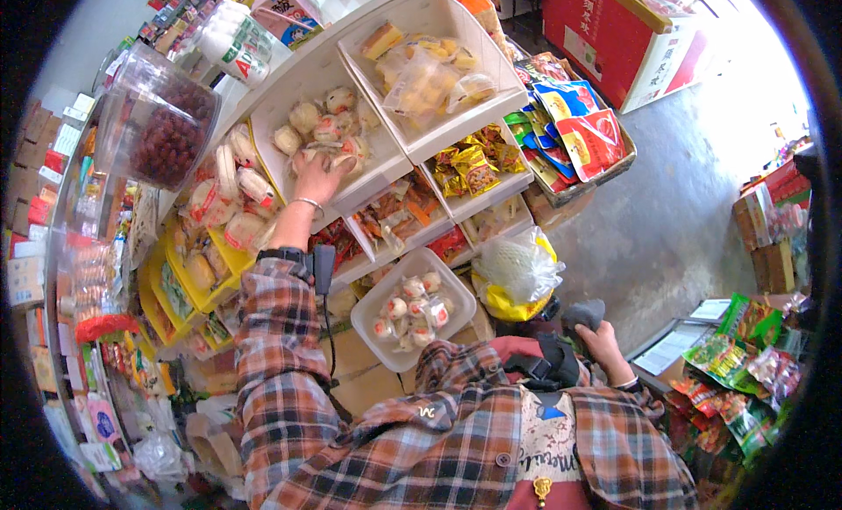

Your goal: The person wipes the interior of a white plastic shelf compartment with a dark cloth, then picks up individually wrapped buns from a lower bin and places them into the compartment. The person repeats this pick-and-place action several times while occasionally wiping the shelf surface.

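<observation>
My left hand (321,174) reaches into a white plastic bin (395,176), its spread fingers resting on round wrapped pastries (327,127); whether they grip one cannot be told. At the right, my right hand (600,344) is closed around a dark grey cloth-like object (584,314). Between my arms sits a translucent white tub (375,299) with several similar round wrapped pastries (416,311). The bin beside my left hand, to its upper right, holds yellow packaged cakes (427,76) in clear bags.
Yellow bins (210,298) of packaged bread stand at the left, below a clear jar (158,122) of dark red items. Gold-wrapped snacks (475,168) and a box of flat packets (591,141) lie right of centre. A yellow-and-white bag (516,273) stands near the tub. Green snack packets (730,352) lie at lower right.
</observation>
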